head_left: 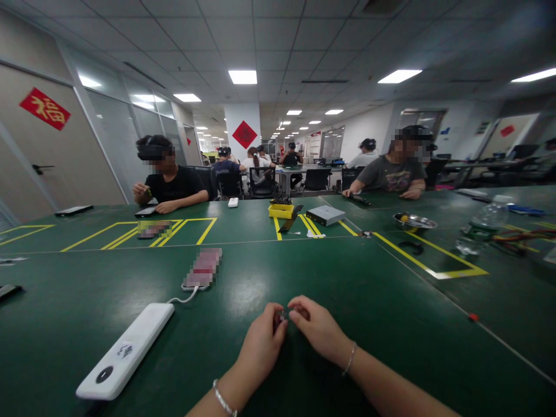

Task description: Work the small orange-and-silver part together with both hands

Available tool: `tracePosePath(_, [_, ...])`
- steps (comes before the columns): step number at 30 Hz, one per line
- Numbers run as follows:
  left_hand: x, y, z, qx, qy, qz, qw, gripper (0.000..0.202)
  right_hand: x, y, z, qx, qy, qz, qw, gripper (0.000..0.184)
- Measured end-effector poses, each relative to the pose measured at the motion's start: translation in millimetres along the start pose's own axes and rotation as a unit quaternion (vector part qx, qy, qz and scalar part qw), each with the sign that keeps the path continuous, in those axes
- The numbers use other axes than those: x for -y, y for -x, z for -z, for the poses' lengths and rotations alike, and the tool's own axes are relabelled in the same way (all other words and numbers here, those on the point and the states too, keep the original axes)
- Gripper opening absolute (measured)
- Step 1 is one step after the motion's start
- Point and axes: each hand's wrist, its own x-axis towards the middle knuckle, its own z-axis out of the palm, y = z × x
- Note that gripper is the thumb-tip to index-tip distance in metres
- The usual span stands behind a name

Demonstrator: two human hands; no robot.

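Observation:
Close together above the green table (243,278), my two hands meet near the bottom middle of the head view. My left hand (264,337) is closed, thumb against curled fingers, around a tiny shiny thing (282,316) too small to name. Just to its right, my right hand (320,329) has its fingers curled inward and its fingertips almost touching the left ones. Whatever it may hold is hidden. To the left lies a white power bank (130,347), joined by a white cable (187,297) to a phone (203,269).
Farther back are a yellow box (281,211) and a grey box (325,215). To the right stand a metal bowl (414,222) and a water bottle (484,226); a small red piece (473,317) lies nearer. Two people sit across the table, one left (174,179), one right (391,174).

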Motion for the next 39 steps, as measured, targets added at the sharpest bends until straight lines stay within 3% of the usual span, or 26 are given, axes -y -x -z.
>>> tracePosePath(2, [3.1,-2.7,6.3,-0.026,0.014,0.012,0.999,0.022,-15.4,-2.0,34.6,-0.060,0.147,0.002,0.987,0.027])
tracePosePath(3, [5.6,-4.4,9.3,-0.030,0.027,0.020,0.999,0.024,-27.6,-1.7,55.6,-0.101,0.234,-0.016,0.967,0.030])
tracePosePath(6, [15.3,-10.0,15.4,-0.061,0.089,0.060,0.992,0.031,-79.6,9.4,125.0,-0.207,0.408,-0.156,0.875,0.039])
tracePosePath(8, [20.9,-13.1,16.9,-0.068,0.130,0.083,0.986,0.033,-120.6,26.0,168.8,-0.253,0.411,-0.286,0.828,0.044])
tracePosePath(11, [24.7,-14.9,16.8,-0.074,0.144,0.083,0.983,0.035,-176.6,55.9,218.0,-0.235,0.334,-0.433,0.803,0.046])
tracePosePath(13, [24.5,-14.5,16.6,-0.077,0.152,0.080,0.982,0.036,-203.4,71.3,236.6,-0.210,0.307,-0.482,0.793,0.042])
tracePosePath(16, [22.9,-13.4,17.1,-0.078,0.167,0.085,0.979,0.038,-222.2,81.0,246.3,-0.207,0.326,-0.492,0.780,0.034])
tracePosePath(20, [20.9,-13.1,17.5,-0.076,0.177,0.097,0.976,0.039,-206.3,71.7,240.9,-0.211,0.349,-0.468,0.784,0.025])
tracePosePath(23, [18.3,-13.3,17.9,-0.066,0.168,0.090,0.979,0.037,-171.0,51.2,222.9,-0.247,0.244,-0.396,0.850,0.020])
tracePosePath(26, [14.1,-12.5,19.9,-0.053,0.147,0.080,0.984,0.034,-130.2,24.0,183.8,-0.253,0.046,-0.321,0.912,0.023])
tracePosePath(30, [11.4,-11.1,22.2,-0.044,0.142,0.065,0.987,0.032,-80.4,-2.4,108.7,-0.122,-0.146,-0.215,0.958,0.022])
tracePosePath(32, [13.2,-11.2,21.4,-0.040,0.152,0.059,0.986,0.032,-56.2,-7.6,74.1,-0.040,-0.260,-0.179,0.948,0.020])
tracePosePath(34, [16.5,-11.8,19.0,-0.035,0.180,0.060,0.981,0.032,-33.3,-10.1,47.6,0.014,-0.368,-0.166,0.915,0.019])
tracePosePath(39, [20.6,-12.4,13.0,-0.053,0.256,0.048,0.964,0.025,2.8,-17.2,12.3,0.032,-0.541,-0.189,0.819,0.016])
